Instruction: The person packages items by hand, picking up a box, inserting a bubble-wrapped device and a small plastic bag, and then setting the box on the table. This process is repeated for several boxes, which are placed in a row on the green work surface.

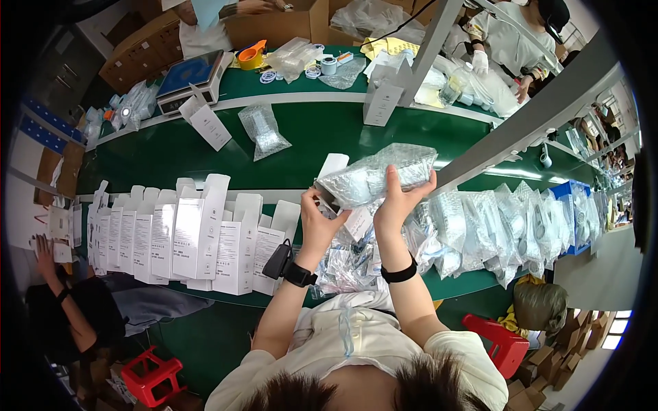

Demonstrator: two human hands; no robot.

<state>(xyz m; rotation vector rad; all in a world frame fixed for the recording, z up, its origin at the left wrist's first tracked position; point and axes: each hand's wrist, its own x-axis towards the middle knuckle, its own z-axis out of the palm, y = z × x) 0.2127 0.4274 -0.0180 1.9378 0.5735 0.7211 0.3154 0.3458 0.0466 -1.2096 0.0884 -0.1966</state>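
Observation:
My right hand grips a bubble-wrapped item, thumb on top and fingers round its far side. Around the near end of a white carton my left hand is closed. The carton's raised flap shows behind the wrap, and most of its body is hidden. The left end of the wrapped item meets the carton's mouth; how far it sits inside I cannot tell. Below my hands lies a pile of small clear plastic bags. A row of white cartons with raised flaps stands to the left.
Several bubble-wrapped items stand in a row at right, ending at a blue bin. On the green belt lie a carton and a wrapped item. A slanted metal post rises at right. Co-workers sit across and at left.

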